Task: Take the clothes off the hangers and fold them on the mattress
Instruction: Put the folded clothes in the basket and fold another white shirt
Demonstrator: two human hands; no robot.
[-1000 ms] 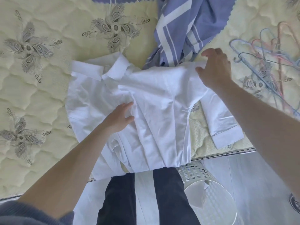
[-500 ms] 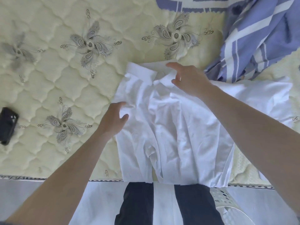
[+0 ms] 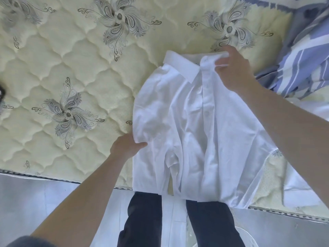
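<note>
Mattress point(image 3: 80, 77) is showing cream quilting with grey floral motifs, and its near edge is running across the lower frame with pale floor point(image 3: 44, 196) below it. A small dark object is poking in at the far left edge, too cropped to identify. Left hand point(image 3: 127, 147) is reaching in from bottom left and pinching the left edge of the white shirt point(image 3: 195, 131), thumb on top of the cloth and the other fingers tucked under it. The shirt is lying front-up on the mattress near that edge, right of centre. It is a button-front with the placket running down from the neck, the cloth is creasing heavily through the middle, and the hem is hanging just over the mattress edge above the person's dark trousers point(image 3: 142, 220). Its left side is forming a fairly straight line; the right side is spreading out under the right forearm, thin enough there that the mattress pattern is showing through. The collar point(image 3: 179, 66) is sitting at the far end, flat on its left half. Right hand point(image 3: 235, 72) is gripping the right half of the collar, fingers curled around the bunched fabric. A blue-and-white striped cloth point(image 3: 302, 65) is lying crumpled at the right, just beside the right hand.
</note>
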